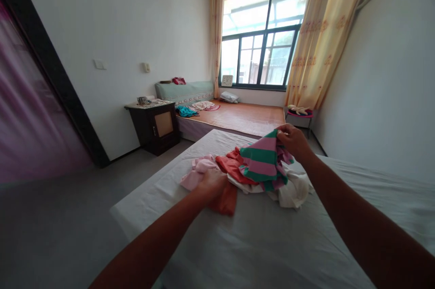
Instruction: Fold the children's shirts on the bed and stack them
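My right hand (293, 141) pinches the upper edge of a green-and-pink striped garment (260, 156), which is lifted so that its lower part hangs onto the pile. Closed fingers of my left hand (214, 185) grip an orange-red garment (226, 203) whose lower part lies below the hand. Just beyond that hand a crumpled pink garment (199, 167) rests. A white garment (294, 189) lies bunched below my right forearm. All of these clothes are heaped on a bed with a white sheet (258, 239). Where the garments overlap, their shapes are partly hidden.
A second bed with a brown mat (244, 114) stands beyond, with a teal cloth (186, 111) on it. To its left is a dark nightstand (144, 123). A pink stool (301, 114) stands by the curtain (316, 53). Grey floor (68, 225) runs along the left.
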The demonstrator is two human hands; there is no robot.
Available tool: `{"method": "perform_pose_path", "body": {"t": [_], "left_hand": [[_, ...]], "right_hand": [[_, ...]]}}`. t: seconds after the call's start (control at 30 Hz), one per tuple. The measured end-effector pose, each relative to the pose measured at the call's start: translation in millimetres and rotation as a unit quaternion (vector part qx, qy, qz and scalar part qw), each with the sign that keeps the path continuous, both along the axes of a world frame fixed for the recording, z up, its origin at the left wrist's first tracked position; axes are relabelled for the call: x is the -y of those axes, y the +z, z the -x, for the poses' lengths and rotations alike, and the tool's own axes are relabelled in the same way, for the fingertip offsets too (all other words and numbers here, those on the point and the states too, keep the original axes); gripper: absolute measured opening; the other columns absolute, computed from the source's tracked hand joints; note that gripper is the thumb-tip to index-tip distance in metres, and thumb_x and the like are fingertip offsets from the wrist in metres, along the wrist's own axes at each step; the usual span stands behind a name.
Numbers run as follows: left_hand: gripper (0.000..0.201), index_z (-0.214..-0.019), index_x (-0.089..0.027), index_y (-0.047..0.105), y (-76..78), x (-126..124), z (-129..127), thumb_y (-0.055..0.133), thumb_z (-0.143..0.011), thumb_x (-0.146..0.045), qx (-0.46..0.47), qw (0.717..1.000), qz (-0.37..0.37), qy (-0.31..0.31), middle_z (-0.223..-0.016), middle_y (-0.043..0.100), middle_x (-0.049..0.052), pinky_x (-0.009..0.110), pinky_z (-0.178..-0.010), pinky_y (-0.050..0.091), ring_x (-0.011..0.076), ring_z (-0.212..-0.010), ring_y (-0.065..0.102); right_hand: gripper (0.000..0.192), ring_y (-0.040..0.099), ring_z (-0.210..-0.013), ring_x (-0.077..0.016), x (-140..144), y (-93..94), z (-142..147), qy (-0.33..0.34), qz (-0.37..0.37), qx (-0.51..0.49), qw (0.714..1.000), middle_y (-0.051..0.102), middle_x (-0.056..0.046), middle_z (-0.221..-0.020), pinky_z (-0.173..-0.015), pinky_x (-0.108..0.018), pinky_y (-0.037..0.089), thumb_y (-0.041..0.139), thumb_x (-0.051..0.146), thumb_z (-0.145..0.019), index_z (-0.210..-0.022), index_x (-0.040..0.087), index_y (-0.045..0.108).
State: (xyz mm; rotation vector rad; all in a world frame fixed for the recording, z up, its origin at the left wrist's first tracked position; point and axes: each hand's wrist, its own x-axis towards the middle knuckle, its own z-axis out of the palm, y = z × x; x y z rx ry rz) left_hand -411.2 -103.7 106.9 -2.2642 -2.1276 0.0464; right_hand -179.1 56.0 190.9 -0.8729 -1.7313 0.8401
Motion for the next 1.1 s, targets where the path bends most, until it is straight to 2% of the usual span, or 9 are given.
{"method": "perform_pose_path", "body": {"t": [0.17, 0.3, 0.37, 0.47, 0.53, 0.67, 0.8, 0.93, 1.1], "left_hand": [[0.013, -0.073, -0.016, 0.067, 67.3, -1, -11, 0.056, -0.071, -0.022, 0.007, 0.995, -0.099, -0.024, -0.076, 0.069, 0.01, 0.036, -0.068, 0.048, 0.0262, -0.076, 0.065], [0.015, -0.073, -0.016, 0.065, 138.7, -5, 5, 0.054, -0.071, -0.026, 0.247, 0.934, -0.256, -0.044, -0.066, 0.063, 0.002, 0.024, -0.059, 0.044, 0.0152, -0.064, 0.059], [0.018, -0.077, -0.014, 0.064, 157.2, -10, 17, 0.053, -0.072, -0.027, 0.372, 0.892, -0.241, -0.093, -0.062, 0.06, 0.0, 0.021, -0.053, 0.041, 0.0124, -0.057, 0.056], [0.011, -0.067, -0.014, 0.062, 161.4, -19, 32, 0.058, -0.064, -0.024, 0.402, 0.895, -0.168, -0.098, -0.056, 0.056, -0.002, 0.019, -0.047, 0.037, 0.0097, -0.051, 0.051], [0.009, -0.063, -0.014, 0.06, 159.6, -22, 39, 0.06, -0.062, -0.023, 0.401, 0.891, -0.195, -0.082, -0.056, 0.055, -0.003, 0.018, -0.046, 0.036, 0.0085, -0.05, 0.048], [0.012, -0.069, -0.016, 0.057, 162.2, -19, 47, 0.053, -0.071, -0.027, 0.475, 0.836, -0.262, -0.087, -0.055, 0.051, -0.004, 0.018, -0.044, 0.032, 0.0072, -0.046, 0.043], [0.009, -0.062, -0.015, 0.054, 166.9, -11, 53, 0.061, -0.063, -0.021, 0.407, 0.874, -0.256, -0.071, -0.052, 0.051, -0.004, 0.019, -0.047, 0.034, 0.008, -0.048, 0.045], [0.01, -0.069, -0.017, 0.055, 175.1, -1, 66, 0.058, -0.07, -0.026, 0.473, 0.822, -0.313, -0.048, -0.052, 0.05, -0.005, 0.018, -0.045, 0.036, 0.008, -0.044, 0.045], [0.012, -0.065, -0.016, 0.056, 178.3, 6, 75, 0.063, -0.066, -0.026, 0.458, 0.845, -0.273, -0.034, -0.052, 0.051, -0.004, 0.016, -0.043, 0.034, 0.0077, -0.044, 0.047]], "right_hand": [[0.009, 0.064, -0.058, -0.0144, -2, -5.8, -9, -0.02, 0.028, -0.002, 0.999, 0.062, 0.0, -0.064, -0.053, -0.025, 0.056, 0.057, 0.019, -0.071, -0.08, 0.02, 0.054], [0.009, 0.064, -0.059, -0.0155, -2, -7.3, -13, -0.014, 0.032, -0.019, 0.999, 0.063, 0.001, -0.065, -0.055, -0.028, 0.057, 0.057, 0.021, -0.072, -0.081, 0.021, 0.054], [0.009, 0.064, -0.058, -0.015, -4, -8.2, -16, -0.008, 0.03, -0.016, 0.999, 0.063, 0.001, -0.065, -0.055, -0.029, 0.056, 0.057, 0.022, -0.073, -0.081, 0.02, 0.055], [0.008, 0.062, -0.053, -0.0135, -6, -8.7, -22, 0.008, 0.016, 0.039, 0.999, 0.062, 0.002, -0.062, -0.048, -0.024, 0.052, 0.057, 0.024, -0.073, -0.08, 0.019, 0.056], [0.008, 0.061, -0.049, -0.0127, -6, -6.8, -24, 0.015, 0.01, 0.068, 0.998, 0.061, 0.002, -0.058, -0.043, -0.021, 0.047, 0.057, 0.024, -0.073, -0.079, 0.018, 0.055], [0.011, 0.061, -0.045, -0.0135, -1, 4.2, -20, 0.048, 0.04, 0.013, 0.998, 0.061, 0.003, -0.055, -0.04, -0.02, 0.045, 0.054, 0.025, -0.075, -0.083, 0.02, 0.049], [0.017, 0.062, -0.046, -0.0144, 9, 17.0, -4, 0.084, 0.019, -0.069, 0.994, 0.061, 0.005, -0.052, -0.042, -0.021, 0.047, 0.053, 0.032, -0.078, -0.09, 0.022, 0.045], [0.019, 0.052, -0.037, -0.0119, 13, 22.1, 12, 0.041, -0.012, -0.114, 0.993, 0.052, 0.009, -0.045, -0.036, -0.02, 0.04, 0.05, 0.036, -0.08, -0.093, 0.023, 0.047], [0.015, 0.041, -0.037, -0.0082, 12, 24.6, 25, -0.021, -0.039, -0.157, 0.987, 0.043, 0.008, -0.051, -0.035, -0.019, 0.031, 0.051, 0.036, -0.079, -0.087, 0.023, 0.051]]}}
